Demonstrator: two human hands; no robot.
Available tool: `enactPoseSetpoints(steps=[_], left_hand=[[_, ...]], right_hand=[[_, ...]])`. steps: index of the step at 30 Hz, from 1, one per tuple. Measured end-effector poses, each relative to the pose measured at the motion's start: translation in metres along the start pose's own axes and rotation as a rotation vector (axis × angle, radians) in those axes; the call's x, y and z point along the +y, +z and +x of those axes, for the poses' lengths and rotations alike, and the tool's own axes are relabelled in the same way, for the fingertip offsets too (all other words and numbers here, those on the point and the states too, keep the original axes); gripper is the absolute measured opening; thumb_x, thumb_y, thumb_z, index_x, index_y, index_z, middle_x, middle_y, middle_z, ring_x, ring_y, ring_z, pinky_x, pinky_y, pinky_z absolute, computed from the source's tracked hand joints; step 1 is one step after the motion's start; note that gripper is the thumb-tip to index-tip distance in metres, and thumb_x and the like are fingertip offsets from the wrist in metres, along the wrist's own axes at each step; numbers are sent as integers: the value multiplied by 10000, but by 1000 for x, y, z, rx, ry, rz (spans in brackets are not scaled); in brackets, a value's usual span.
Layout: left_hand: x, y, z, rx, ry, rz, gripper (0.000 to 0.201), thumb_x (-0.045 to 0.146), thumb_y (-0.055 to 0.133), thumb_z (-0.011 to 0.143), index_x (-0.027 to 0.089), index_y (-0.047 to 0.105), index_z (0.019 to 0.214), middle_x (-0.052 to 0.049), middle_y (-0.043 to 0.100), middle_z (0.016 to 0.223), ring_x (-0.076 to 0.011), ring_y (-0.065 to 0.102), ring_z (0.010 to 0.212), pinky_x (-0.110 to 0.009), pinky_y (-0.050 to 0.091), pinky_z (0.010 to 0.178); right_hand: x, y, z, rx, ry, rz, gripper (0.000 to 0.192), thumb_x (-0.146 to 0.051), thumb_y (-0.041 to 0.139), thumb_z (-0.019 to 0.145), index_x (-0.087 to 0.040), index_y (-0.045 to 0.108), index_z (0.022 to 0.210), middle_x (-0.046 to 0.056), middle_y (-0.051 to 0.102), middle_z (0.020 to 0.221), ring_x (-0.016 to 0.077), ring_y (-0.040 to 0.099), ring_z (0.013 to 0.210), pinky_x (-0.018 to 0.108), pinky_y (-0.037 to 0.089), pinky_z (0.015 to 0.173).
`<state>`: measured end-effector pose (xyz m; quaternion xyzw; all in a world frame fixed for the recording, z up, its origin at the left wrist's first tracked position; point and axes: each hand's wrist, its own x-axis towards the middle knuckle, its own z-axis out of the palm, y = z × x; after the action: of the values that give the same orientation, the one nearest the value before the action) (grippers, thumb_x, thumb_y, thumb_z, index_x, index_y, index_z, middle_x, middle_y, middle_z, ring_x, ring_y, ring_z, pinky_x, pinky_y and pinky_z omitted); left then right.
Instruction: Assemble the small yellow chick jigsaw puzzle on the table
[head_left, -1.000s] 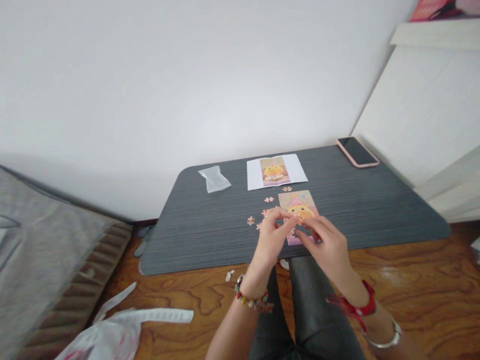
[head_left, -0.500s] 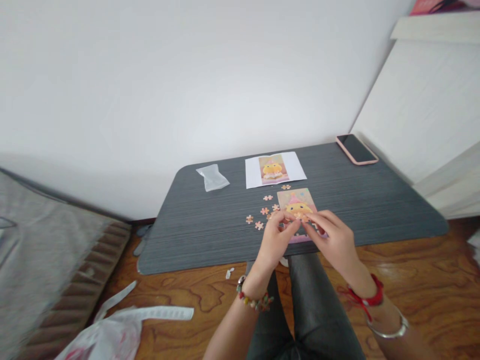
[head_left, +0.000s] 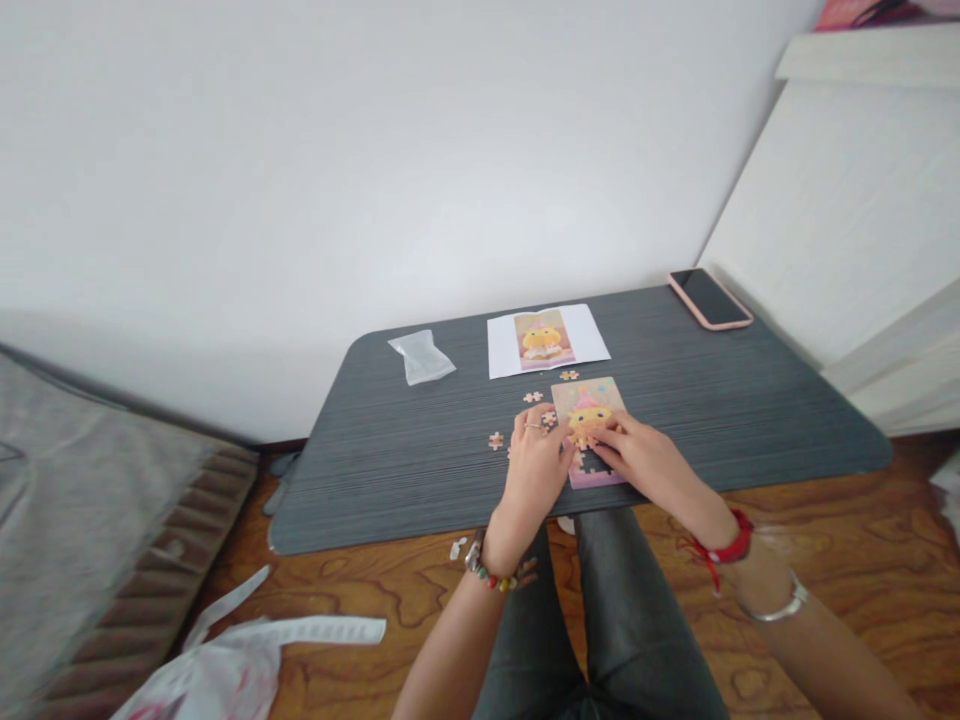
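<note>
A partly built jigsaw puzzle (head_left: 587,405) with a yellow duck picture lies on the dark grey table (head_left: 420,470), near its front edge. My left hand (head_left: 534,460) rests palm down at the puzzle's left edge, fingers spread, covering some loose pieces. My right hand (head_left: 643,460) lies over the puzzle's lower right part, its fingertips pressing on the puzzle just below the duck. The fingertips of both hands almost meet there. Neither hand lifts anything that I can see. Loose puzzle pieces (head_left: 496,440) lie to the left, with others (head_left: 532,397) above them.
A white sheet with the duck reference picture (head_left: 546,340) lies behind the puzzle. A small clear plastic bag (head_left: 420,357) sits at the back left, a pink-cased phone (head_left: 709,298) at the back right. A white bag (head_left: 225,665) lies on the wooden floor, a white cabinet (head_left: 847,200) to the right.
Both hands held a small piece pinched together above the puzzle's lower part. They have since dropped flat onto the table and the puzzle, and moved slightly forward.
</note>
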<state>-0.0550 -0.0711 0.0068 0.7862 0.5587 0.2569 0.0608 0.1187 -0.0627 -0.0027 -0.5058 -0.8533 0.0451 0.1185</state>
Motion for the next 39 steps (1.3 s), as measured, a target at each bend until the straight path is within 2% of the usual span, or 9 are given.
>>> enactPoseSetpoints(steps=[5,12,18,23,34,39], left_hand=[[2,3,-6,-17,1,22,112,165,578,800,183,684,830,-97,484,1157,-260,414,1079,-418,418,940],[1,4,-10,-26,17,12,143,191,558,822,206,700,812,-88,486,1172,-257,416,1074,-434,433,929],[1,7,-12,-39,48,49,179,190,528,843,232,700,866,-89,484,1190,-253,439,1105,-503,360,1013],[3,6,-14,-43,50,85,183,185,529,836,236,690,908,-86,478,1207,-263,432,1112,-508,366,1012],[8,5,-16,-92,52,110,245,161,512,835,271,655,1002,-74,482,1212,-280,407,1131,-493,422,946],[7,4,-14,-90,58,104,227,163,524,829,265,667,973,-71,474,1212,-278,412,1134,-510,384,986]], right_hand=[[-3,3,-1,-29,13,-55,247,-280,436,905,-201,654,991,79,615,988,179,620,781,269,470,652],[-6,7,-2,31,27,-57,238,-252,452,894,-192,648,1014,85,624,999,177,623,781,261,469,646],[-8,10,-5,74,36,-13,215,-219,457,887,-202,665,940,72,631,982,169,618,780,254,461,640],[-7,14,-6,86,38,1,205,-207,473,875,-209,677,896,56,634,896,156,608,748,242,449,629],[-13,6,-8,35,35,2,268,-188,424,888,-203,678,972,81,641,948,170,619,785,267,480,688],[-12,6,-8,28,33,29,270,-181,424,882,-202,672,987,81,643,950,168,623,783,268,488,690]])
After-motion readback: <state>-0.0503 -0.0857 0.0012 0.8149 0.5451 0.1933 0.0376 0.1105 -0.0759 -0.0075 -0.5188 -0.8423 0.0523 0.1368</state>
